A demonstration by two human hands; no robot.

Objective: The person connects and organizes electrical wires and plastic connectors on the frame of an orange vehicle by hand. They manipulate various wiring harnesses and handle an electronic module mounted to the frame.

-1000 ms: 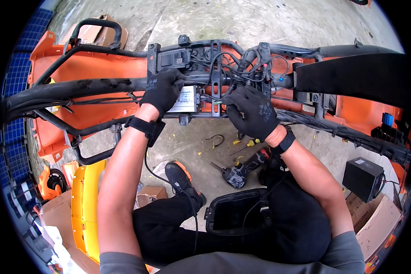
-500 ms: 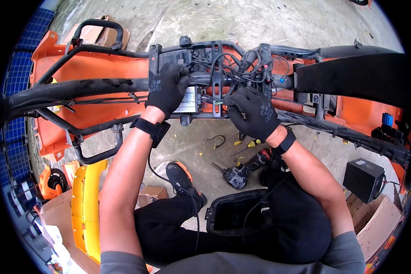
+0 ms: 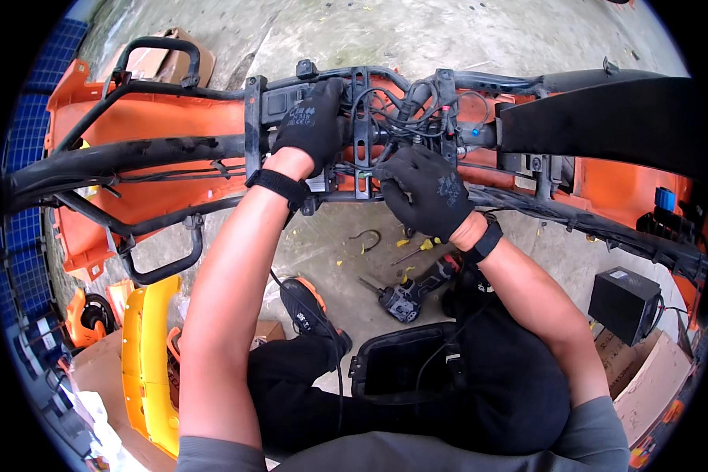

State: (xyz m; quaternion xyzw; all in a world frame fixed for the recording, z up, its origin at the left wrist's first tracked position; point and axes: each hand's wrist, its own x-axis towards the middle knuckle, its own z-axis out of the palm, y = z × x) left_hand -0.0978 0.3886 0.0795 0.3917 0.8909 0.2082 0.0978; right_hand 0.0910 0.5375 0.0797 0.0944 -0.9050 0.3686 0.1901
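Both hands wear black gloves and work over the middle of a black tubular vehicle frame (image 3: 181, 147) with orange body panels under it. My left hand (image 3: 313, 126) reaches in between two crossbars, over a black box (image 3: 279, 101); its fingertips are hidden behind the glove. A silver labelled box (image 3: 319, 183) shows just below its wrist. My right hand (image 3: 426, 191) is closed at the near frame rail, beside the slotted crossbar (image 3: 362, 141). Its fingers are curled in, and what they pinch is hidden. A tangle of dark cables (image 3: 409, 110) lies just beyond it.
On the concrete floor below lie a cordless power tool (image 3: 405, 299) and a yellow-handled screwdriver (image 3: 421, 248). A black bin (image 3: 397, 370) stands between my legs. A yellow panel (image 3: 145, 362) is at left; a black box-shaped unit (image 3: 625, 305) sits on cardboard (image 3: 657, 393) at right.
My left hand has moved right and farther away, off the silver box and in toward the crossbar. The right hand stays curled at nearly the same spot. The whole view has shifted slightly.
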